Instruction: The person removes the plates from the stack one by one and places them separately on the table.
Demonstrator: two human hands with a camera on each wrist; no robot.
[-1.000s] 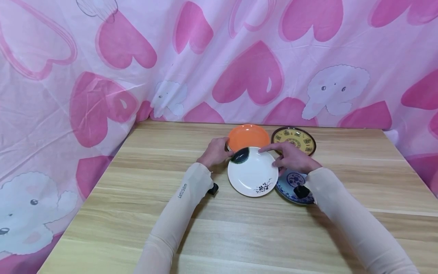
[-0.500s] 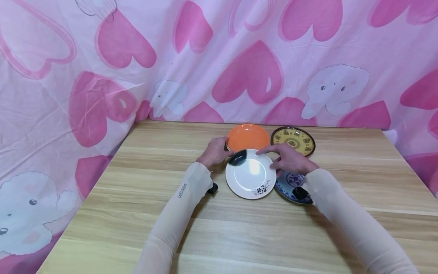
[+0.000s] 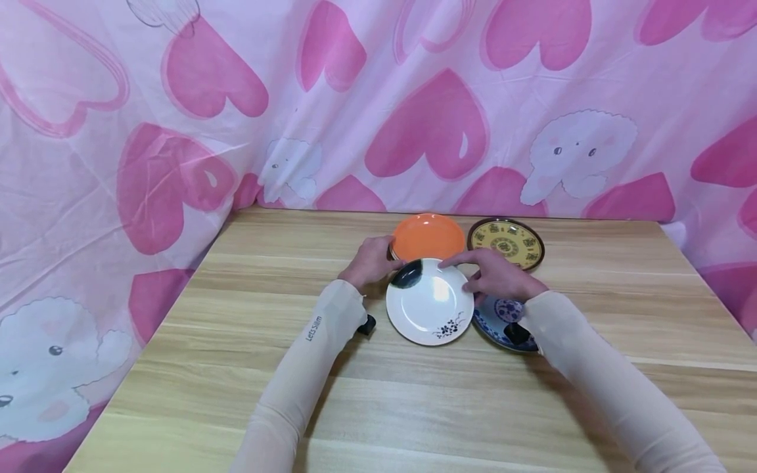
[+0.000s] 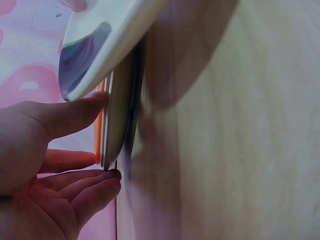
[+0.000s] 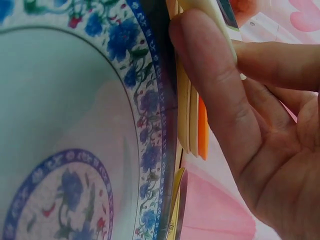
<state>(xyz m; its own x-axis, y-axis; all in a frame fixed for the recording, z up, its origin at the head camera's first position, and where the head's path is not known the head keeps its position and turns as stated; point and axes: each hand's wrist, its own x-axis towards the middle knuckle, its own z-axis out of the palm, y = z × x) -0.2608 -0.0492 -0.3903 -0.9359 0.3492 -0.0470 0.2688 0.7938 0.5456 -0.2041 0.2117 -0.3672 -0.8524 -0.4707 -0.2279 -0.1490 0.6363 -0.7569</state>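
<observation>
A white plate (image 3: 430, 309) with a dark patch and a small flower print is tilted in front of the orange plate (image 3: 428, 238). My right hand (image 3: 499, 272) pinches its upper right rim between thumb and fingers. The orange plate tops a stack; pale plate edges (image 4: 114, 125) show beneath it in the left wrist view. My left hand (image 3: 372, 261) rests against the stack's left side, its fairly straight thumb and fingers touching the rims. Under my right wrist lies a blue flowered plate (image 5: 70, 100), partly hidden by the sleeve and the white plate.
A yellow plate (image 3: 514, 240) with a dark brown rim lies at the back right, beside the orange one. All stand on a wood-grain table (image 3: 266, 368). A pink heart-patterned cloth (image 3: 378, 98) hangs behind the table and along its left side.
The white plate has shifted slightly left and toward me in my right hand, showing more of the orange plate. My left hand has stayed at the stack's edge.
</observation>
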